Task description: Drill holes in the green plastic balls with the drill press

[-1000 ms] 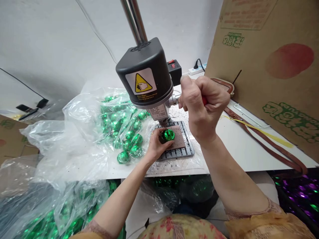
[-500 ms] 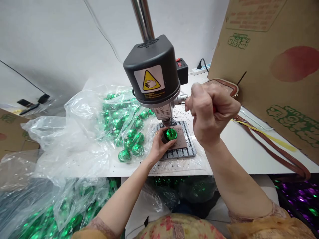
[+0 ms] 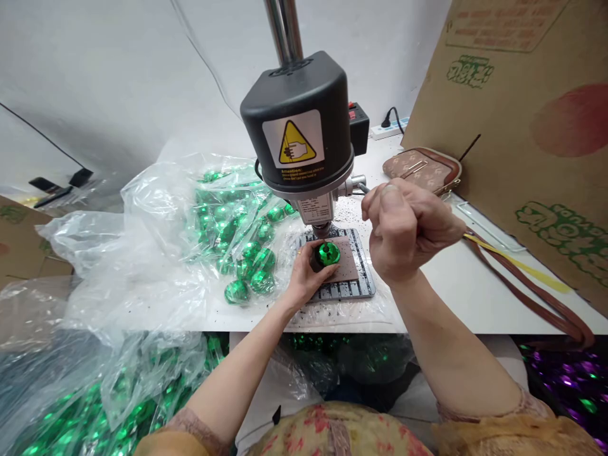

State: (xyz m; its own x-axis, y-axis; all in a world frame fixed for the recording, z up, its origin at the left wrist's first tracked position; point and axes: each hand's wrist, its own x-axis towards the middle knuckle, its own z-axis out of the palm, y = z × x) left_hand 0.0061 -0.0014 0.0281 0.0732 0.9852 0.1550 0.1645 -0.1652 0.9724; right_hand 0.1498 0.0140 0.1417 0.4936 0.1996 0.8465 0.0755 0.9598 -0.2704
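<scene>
A bench drill press (image 3: 297,136) with a yellow warning label stands over a slotted metal base (image 3: 354,288). Under its chuck, my left hand (image 3: 308,272) is closed around a shiny green faceted ball (image 3: 329,253), which sits on a brown board (image 3: 346,265) on that base. A dark opening shows in the top of the ball, beneath the drill. My right hand (image 3: 403,228) is in a fist around the drill press lever (image 3: 363,187) at the machine's right side; most of the lever is hidden by the fingers.
Several green balls (image 3: 237,292) lie in clear plastic (image 3: 156,221) on the left of the white table (image 3: 375,221). A brown purse (image 3: 418,168) with a strap and a cardboard box (image 3: 513,126) stand right. Dark shavings surround the base. A power strip (image 3: 389,128) lies behind.
My right hand has shifted slightly downward and right with the lever, showing more of the purse. My left hand still holds the ball on the board. The camera view has shifted a little.
</scene>
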